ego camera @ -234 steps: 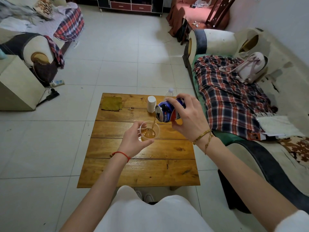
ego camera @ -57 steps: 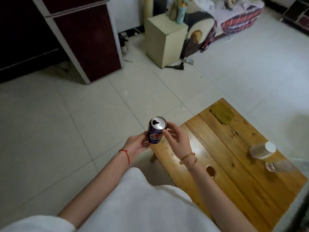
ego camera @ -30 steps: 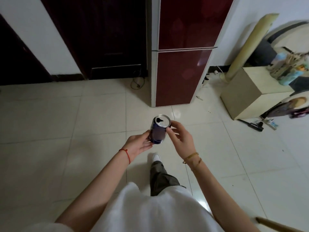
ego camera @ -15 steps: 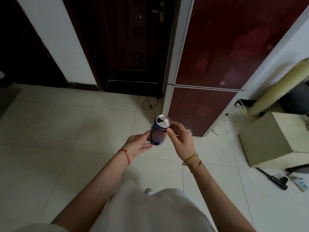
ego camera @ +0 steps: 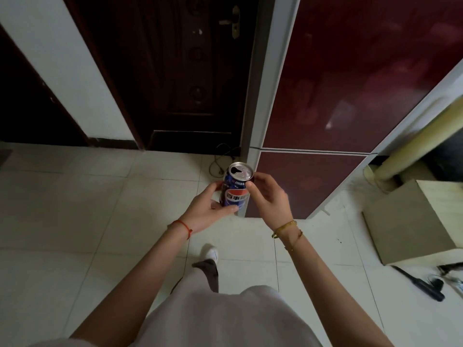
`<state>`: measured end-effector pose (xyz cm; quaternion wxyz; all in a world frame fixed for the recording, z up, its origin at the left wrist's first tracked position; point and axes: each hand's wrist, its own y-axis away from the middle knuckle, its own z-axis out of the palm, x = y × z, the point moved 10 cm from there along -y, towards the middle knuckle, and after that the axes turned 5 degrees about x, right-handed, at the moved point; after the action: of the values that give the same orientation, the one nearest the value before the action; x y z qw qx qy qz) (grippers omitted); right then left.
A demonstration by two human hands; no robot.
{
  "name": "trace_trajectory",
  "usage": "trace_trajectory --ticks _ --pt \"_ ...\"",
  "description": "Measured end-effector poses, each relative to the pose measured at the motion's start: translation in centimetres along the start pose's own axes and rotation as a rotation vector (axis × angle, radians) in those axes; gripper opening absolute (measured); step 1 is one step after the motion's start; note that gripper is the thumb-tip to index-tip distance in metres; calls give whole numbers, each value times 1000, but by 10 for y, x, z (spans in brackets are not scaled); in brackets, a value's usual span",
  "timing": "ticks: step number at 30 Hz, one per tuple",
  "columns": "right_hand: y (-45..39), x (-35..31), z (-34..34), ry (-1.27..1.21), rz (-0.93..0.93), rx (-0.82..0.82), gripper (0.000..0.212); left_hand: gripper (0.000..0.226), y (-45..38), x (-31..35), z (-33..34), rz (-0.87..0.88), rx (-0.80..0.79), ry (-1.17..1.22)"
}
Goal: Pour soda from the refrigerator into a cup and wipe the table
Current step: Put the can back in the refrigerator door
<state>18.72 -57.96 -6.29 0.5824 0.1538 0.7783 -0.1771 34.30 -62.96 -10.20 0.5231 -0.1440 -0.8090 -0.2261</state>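
Hands at frame centre: left hand (ego camera: 205, 211) grips the open soda can (ego camera: 235, 188), right hand (ego camera: 269, 196) pinches its rim, before the closed refrigerator (ego camera: 350, 83); keeping it upright avoids spills.

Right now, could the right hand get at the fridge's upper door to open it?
Probably yes: the refrigerator stands close ahead, nothing between. But the right hand holds the soda can with the left hand, so it must let go.

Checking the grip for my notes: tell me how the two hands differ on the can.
The left hand cradles the can low on its body; the right hand pinches near the rim. The left wrist wears a red string; the right wears gold bracelets. Both hold the upright, opened can.
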Motion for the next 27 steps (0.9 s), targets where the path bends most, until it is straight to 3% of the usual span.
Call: trace_trajectory --ticks 12,22,27 --pt "-120 -29 52 107 -51 65 30 74 -130 46 -86 250 74 -233" --pt "-227 -84 43 1062 -642 204 39 73 -198 66 -126 330 104 -186" --pt "-274 -94 39 1402 -742 180 34 66 -213 83 -130 364 143 -186"
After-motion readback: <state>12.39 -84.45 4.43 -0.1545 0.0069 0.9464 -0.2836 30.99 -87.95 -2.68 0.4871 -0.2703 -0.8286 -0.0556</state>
